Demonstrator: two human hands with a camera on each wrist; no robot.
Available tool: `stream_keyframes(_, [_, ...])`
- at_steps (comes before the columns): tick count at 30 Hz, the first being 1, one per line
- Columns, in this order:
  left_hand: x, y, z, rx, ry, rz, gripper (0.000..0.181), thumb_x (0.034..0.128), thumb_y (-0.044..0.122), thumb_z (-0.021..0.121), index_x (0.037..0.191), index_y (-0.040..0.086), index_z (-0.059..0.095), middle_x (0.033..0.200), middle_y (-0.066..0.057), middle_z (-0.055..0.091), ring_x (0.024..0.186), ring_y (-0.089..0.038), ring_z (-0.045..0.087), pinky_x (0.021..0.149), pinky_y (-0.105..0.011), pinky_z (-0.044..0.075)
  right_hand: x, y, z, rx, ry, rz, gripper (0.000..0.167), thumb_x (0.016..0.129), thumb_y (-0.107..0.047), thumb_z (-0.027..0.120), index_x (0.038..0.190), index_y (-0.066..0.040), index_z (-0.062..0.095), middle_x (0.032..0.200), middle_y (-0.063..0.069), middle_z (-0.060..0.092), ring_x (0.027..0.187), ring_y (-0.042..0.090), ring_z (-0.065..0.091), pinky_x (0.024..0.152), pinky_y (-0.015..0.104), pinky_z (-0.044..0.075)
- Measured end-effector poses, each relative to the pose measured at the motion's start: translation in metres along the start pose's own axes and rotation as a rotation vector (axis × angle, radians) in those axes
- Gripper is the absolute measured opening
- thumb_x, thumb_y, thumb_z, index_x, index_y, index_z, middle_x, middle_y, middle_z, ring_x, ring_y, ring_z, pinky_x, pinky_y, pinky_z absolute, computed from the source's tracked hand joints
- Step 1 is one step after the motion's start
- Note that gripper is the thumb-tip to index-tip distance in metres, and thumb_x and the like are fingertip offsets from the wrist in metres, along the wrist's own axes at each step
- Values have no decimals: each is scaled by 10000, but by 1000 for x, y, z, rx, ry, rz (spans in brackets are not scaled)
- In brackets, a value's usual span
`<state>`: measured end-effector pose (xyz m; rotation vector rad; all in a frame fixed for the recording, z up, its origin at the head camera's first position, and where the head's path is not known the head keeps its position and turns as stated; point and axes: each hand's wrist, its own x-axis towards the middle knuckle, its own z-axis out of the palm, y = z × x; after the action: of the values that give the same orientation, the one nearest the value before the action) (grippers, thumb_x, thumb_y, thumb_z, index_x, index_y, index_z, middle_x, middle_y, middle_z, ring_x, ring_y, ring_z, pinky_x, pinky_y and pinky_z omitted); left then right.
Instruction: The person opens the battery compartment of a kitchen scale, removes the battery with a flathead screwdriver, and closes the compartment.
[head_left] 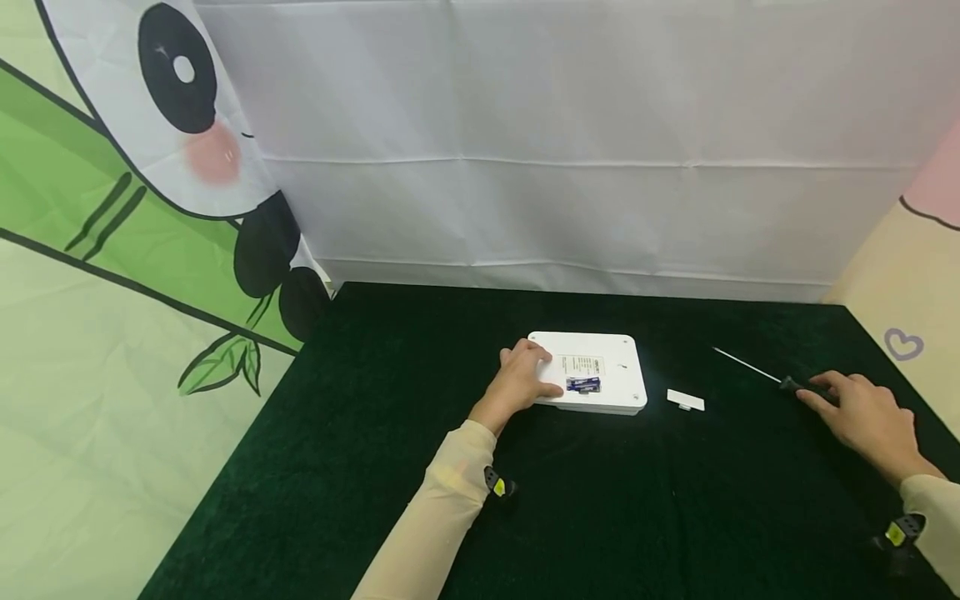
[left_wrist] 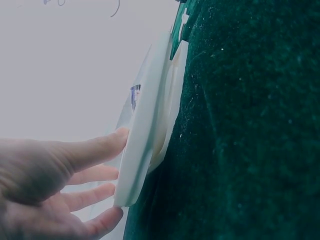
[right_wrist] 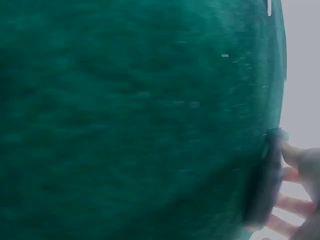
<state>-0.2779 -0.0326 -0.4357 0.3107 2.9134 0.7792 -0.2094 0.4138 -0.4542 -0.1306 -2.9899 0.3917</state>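
A white rectangular device [head_left: 621,350] lies with a printed label and corner screw holes facing up. Blue batteries [head_left: 583,384] sit in a recess near its front edge. My left hand [head_left: 519,379] rests on the device's left end, thumb and fingers spread and touching it; in the left wrist view the fingertips meet its edge. At the right, my right hand [head_left: 866,417] holds a screwdriver [head_left: 750,365] by its black handle [right_wrist: 265,185], with thumb and fingers about it. The thin metal shaft points left and away. A small white battery cover [head_left: 686,400] lies between device and screwdriver.
A dark green cloth [head_left: 600,508] covers the table. White fabric [head_left: 570,208] hangs behind the back edge. A printed cartoon sheet [head_left: 150,292] stands along the left side, and another printed sheet [head_left: 915,292] along the right.
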Motion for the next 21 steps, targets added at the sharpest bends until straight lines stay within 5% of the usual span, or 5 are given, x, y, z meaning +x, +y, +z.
stream_keyframes(5, [0, 0, -1, 7, 0, -5, 581, 790, 331, 822, 1293, 123, 617, 1409, -37, 453, 1142, -225, 380, 942, -333, 402, 14, -24, -9, 52, 84, -134, 420, 961, -322, 621, 1179, 36, 590, 1059, 328, 562, 871, 455, 489, 644, 582, 396])
stream_keyframes(11, [-1, 0, -2, 6, -1, -18, 581, 793, 335, 818, 1298, 132, 615, 1416, -27, 448, 1145, -222, 379, 941, -330, 411, 34, -94, -13, 178, 83, -385, 254, 963, -184, 626, 1133, 2, 653, 1043, 228, 648, 952, 369, 539, 780, 553, 414])
stream_keyframes(21, [-2, 3, -2, -1, -2, -25, 572, 792, 335, 818, 1291, 137, 620, 1414, -22, 449, 1149, -221, 385, 951, -337, 423, 44, -194, 13, 144, -81, -469, 216, 928, -212, 673, 1090, -72, 703, 951, 62, 652, 943, 282, 494, 763, 407, 392])
